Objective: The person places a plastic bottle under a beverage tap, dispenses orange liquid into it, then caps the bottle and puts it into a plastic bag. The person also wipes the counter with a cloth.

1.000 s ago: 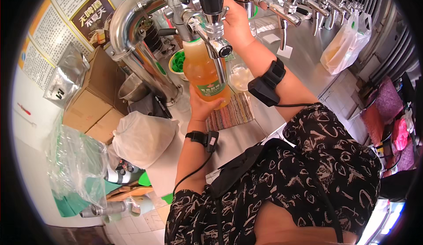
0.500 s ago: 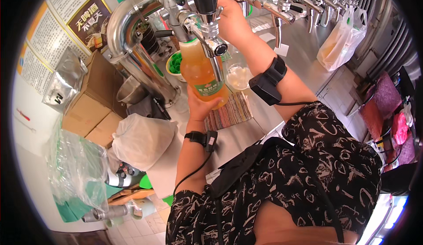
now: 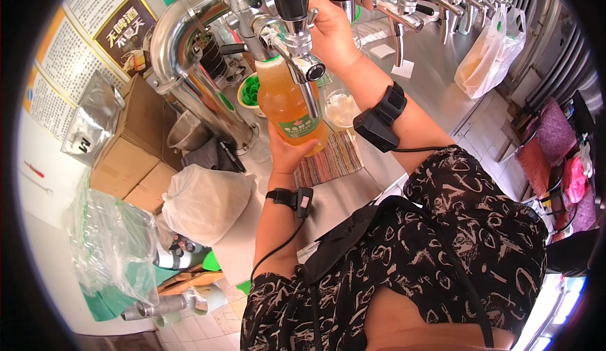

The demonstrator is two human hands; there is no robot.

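A clear plastic bottle of amber drink, foamy at the neck and with a green label, stands almost upright under a chrome beer tap with a black handle. My left hand is wrapped round its lower part, thumb across the front. The bottle's mouth is up against the filling fitting at the tap. Behind the tap, my right hand is raised with its fingers curled in beside the tap body. The tap hides the fingertips, so what they grip does not show.
Below the bottle lies a striped mat, with a clear cup beside it. Green caps fill a small tub at the tap column. More taps and a white plastic bag are to the right. A stuffed white bag and cardboard boxes stand left.
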